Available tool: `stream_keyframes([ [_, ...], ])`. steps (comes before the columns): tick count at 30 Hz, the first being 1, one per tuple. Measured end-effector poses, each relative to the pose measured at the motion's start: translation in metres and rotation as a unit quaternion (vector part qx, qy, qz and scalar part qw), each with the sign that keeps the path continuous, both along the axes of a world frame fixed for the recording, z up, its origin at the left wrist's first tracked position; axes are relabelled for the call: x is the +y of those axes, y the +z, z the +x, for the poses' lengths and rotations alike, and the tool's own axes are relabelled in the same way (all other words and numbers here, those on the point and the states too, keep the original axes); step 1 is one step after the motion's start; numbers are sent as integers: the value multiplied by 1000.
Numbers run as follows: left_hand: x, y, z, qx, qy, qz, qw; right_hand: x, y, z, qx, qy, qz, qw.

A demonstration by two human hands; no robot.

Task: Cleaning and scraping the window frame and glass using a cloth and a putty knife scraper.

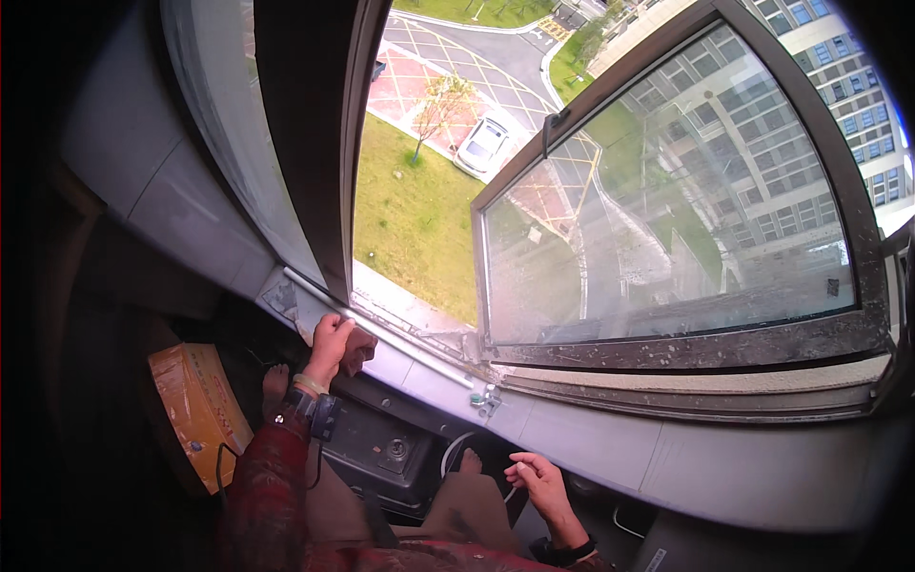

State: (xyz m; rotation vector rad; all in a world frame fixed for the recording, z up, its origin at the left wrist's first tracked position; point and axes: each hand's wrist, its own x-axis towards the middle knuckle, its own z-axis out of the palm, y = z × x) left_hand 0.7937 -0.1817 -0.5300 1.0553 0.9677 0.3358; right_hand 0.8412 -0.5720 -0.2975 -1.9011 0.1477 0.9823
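My left hand [329,345] is closed at the inner edge of the window sill, fingertips by a long thin white strip [419,355] lying along the window frame. Just right of that hand is a dark brown, crumpled-looking patch [358,351]; I cannot tell whether it is held. My right hand [541,484] hovers lower right, in front of the sill, its thumb and fingers curled together. Something thin and pale shows below its fingertips, too small to name. A small metallic piece [485,401] sits on the sill between both hands.
The brown-framed window sash [667,351] stands open outward, with a drop to lawn and a white car [483,146] below. The grey tiled sill [610,448] runs across. An orange-brown box [200,410] and a black case-like object [381,448] lie below, near my bare feet.
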Motion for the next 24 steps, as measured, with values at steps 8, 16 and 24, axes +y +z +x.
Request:
stream_keyframes([
  [8,-29,114,3,-257,-175,-417,854,5,71,20,-83,-4,49,995],
  [16,-57,196,56,-378,-101,-451,802,16,242,46,-623,-86,34,777],
  [24,-43,269,126,-242,-241,-404,849,-50,383,4,-888,-10,-273,371],
])
